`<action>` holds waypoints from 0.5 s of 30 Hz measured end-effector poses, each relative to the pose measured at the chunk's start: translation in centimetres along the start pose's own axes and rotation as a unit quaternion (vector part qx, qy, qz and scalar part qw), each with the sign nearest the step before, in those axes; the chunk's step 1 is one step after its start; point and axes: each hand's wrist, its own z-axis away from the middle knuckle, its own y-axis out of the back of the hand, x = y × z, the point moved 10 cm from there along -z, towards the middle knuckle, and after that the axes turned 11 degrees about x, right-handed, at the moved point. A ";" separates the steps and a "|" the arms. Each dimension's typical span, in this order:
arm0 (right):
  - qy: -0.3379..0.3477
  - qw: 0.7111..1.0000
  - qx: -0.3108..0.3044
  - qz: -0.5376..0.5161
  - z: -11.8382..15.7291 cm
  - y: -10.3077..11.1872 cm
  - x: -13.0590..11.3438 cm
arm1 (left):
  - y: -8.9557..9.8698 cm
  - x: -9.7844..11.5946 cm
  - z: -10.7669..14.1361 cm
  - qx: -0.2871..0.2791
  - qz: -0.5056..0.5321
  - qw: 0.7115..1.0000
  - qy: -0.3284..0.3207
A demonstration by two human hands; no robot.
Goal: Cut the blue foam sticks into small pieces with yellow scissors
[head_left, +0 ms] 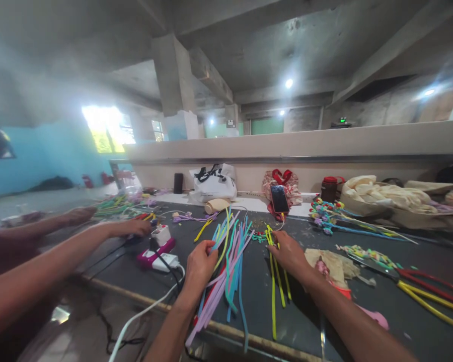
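Note:
A loose bundle of pipe cleaners [232, 266] in lilac, blue, teal and some yellow lies across the dark table in front of me. At the bundle's left side, my left hand [202, 261] has its fingers closed around some of the stems, its fingertips partly hidden. To the right, my right hand [289, 251] pinches a few yellow pipe cleaners [274, 296] near their upper ends. Small red, white and green twisted pieces [259, 236] lie between the bundle and the yellow stems.
A co-worker's hand [132, 229] reaches in from the left, beside a power strip [162, 257] with a white cable. Scissors [419, 284] with red and yellow handles lie right. A phone [279, 199] leans on a patterned bag at the back, near a white bag [213, 183].

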 end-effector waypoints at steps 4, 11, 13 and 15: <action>-0.006 0.997 -0.043 -0.066 0.4 -0.3 -2.0 | -0.5 1.1 0.5 -0.018 0.014 1.000 -0.007; -0.084 0.956 -0.219 -0.174 0.9 -7.6 -6.3 | -0.8 2.4 1.2 -0.038 0.035 0.998 -0.027; -0.107 0.948 -0.233 -0.189 0.9 -9.1 -6.8 | -1.0 2.9 1.6 -0.043 0.035 0.998 -0.043; -0.130 0.942 -0.235 -0.199 0.8 -9.8 -6.5 | -1.3 3.4 2.1 -0.048 0.033 0.996 -0.063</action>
